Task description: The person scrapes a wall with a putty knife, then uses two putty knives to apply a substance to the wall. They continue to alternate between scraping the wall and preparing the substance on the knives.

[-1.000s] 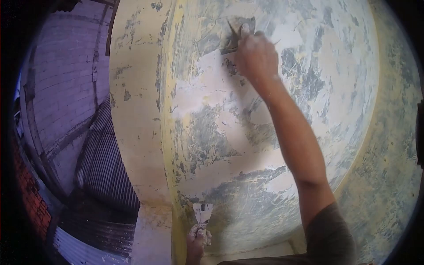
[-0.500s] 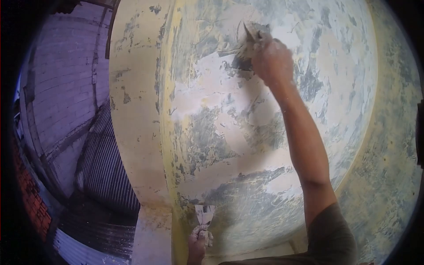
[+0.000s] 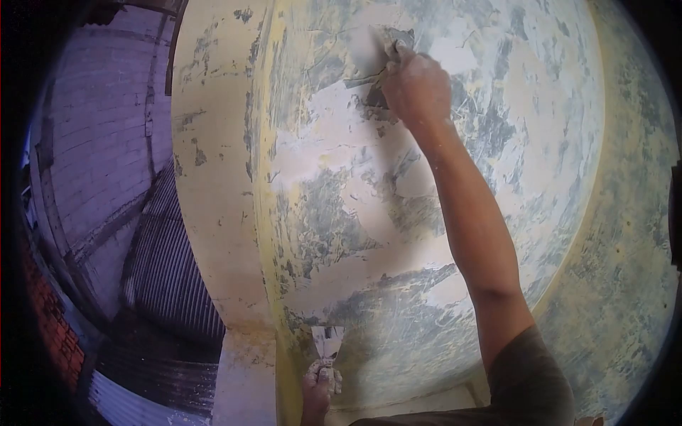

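Observation:
High on the patchy wall (image 3: 419, 312), my right hand (image 3: 418, 86) is closed around a putty knife (image 3: 401, 35), its blade at the plastered surface. Much of that knife is hidden by my fingers and blurred. Pale filler patches (image 3: 330, 106) and grey-green bare areas lie around the hand. Low in the view, my left hand (image 3: 320, 382) grips a second putty knife (image 3: 327, 341) by its handle. This one points upward, and its wide blade carries smears of pale filler. Whitish residue coats the fingers of both hands.
A cream wall edge (image 3: 217, 149) runs down left of the work surface, with a ledge (image 3: 245, 376) at its foot. Beyond it are a block wall (image 3: 106, 128), corrugated sheets (image 3: 174, 255) and red bricks (image 3: 57, 319). Another mottled wall (image 3: 629, 284) meets it on the right.
My right hand and its putty knife have moved left and slightly up across the wall. My left hand still holds its knife in nearly the same place.

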Demonstrator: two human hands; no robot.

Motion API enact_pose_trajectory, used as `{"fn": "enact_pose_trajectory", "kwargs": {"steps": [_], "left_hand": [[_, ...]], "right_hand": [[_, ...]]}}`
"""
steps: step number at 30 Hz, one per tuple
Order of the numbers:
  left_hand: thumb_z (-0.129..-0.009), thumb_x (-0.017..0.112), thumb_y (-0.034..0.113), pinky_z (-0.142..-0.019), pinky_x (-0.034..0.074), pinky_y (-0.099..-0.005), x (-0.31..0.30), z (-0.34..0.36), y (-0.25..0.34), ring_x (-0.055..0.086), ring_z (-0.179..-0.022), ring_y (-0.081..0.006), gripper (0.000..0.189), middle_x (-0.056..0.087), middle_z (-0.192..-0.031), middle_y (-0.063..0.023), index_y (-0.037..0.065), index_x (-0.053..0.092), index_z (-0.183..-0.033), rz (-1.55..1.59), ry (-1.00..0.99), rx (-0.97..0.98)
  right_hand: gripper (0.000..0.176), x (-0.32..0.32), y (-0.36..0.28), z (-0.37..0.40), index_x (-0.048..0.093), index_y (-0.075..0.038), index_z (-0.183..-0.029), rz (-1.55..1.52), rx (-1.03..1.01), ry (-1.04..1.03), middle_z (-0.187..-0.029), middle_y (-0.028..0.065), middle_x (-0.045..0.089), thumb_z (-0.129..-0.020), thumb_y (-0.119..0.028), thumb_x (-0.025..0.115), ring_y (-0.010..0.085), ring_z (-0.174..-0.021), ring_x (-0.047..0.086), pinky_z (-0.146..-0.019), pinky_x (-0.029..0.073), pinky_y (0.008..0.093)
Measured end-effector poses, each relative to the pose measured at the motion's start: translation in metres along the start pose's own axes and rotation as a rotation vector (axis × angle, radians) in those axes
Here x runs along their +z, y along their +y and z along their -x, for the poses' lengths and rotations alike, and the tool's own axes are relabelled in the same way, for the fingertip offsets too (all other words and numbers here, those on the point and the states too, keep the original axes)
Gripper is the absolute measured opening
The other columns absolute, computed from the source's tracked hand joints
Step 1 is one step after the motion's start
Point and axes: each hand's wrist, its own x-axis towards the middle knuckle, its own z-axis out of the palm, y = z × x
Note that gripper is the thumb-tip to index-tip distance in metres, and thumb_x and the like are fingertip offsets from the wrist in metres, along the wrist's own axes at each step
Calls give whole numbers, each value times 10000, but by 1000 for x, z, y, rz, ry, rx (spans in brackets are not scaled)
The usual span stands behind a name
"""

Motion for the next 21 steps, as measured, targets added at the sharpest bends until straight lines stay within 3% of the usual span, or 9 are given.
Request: {"fn": "enact_pose_trajectory", "kwargs": {"steps": [3,4,8,13,15,19,21], "left_hand": [[-970,449,165,-477,429,-262,3,1,2,491,-507,-131,215,575,-736,-113,-11,492,-1087,38,6,11],[-969,458,177,-477,430,-262,3,-1,2,494,-510,-132,227,578,-740,-115,-10,493,-1093,39,15,5],[-961,491,218,-480,434,-263,3,3,5,505,-519,-135,270,585,-748,-119,-11,493,-1104,10,37,-8],[-952,509,228,-467,425,-265,3,2,-1,505,-504,-145,268,581,-735,-122,6,490,-1100,42,-21,12],[-950,515,234,-452,416,-267,4,3,-2,503,-490,-153,255,577,-721,-126,22,485,-1089,39,-13,4],[-951,501,209,-477,429,-259,5,3,1,506,-509,-139,261,585,-747,-121,-4,496,-1103,25,2,-5],[-951,504,207,-477,431,-260,4,4,1,507,-510,-139,256,585,-748,-121,-3,497,-1097,35,8,-6]], "right_hand": [[220,7,-10,24,618,-24,-1026,10,27,-3,-858,209,610,-872,-111,488,399,-719,639,-645,541,438],[253,6,-13,35,613,-21,-1069,20,61,-129,-890,217,601,-863,-106,496,394,-724,640,-662,538,449],[285,-5,-16,79,590,0,-1112,-42,-18,-116,-833,208,601,-864,-112,509,392,-697,637,-602,533,430],[253,-26,-7,32,651,-37,-1032,-82,144,-158,-811,207,632,-874,-209,553,393,-740,618,-680,491,472],[251,-5,4,10,656,-28,-998,-105,-2,104,-840,214,630,-881,-222,549,395,-752,614,-688,491,468],[244,11,1,4,661,-25,-987,-55,2,60,-845,215,621,-880,-212,546,389,-768,615,-681,494,461],[236,7,-7,28,666,-19,-968,-47,48,-97,-853,213,616,-867,-203,559,386,-786,616,-689,496,461]]}}
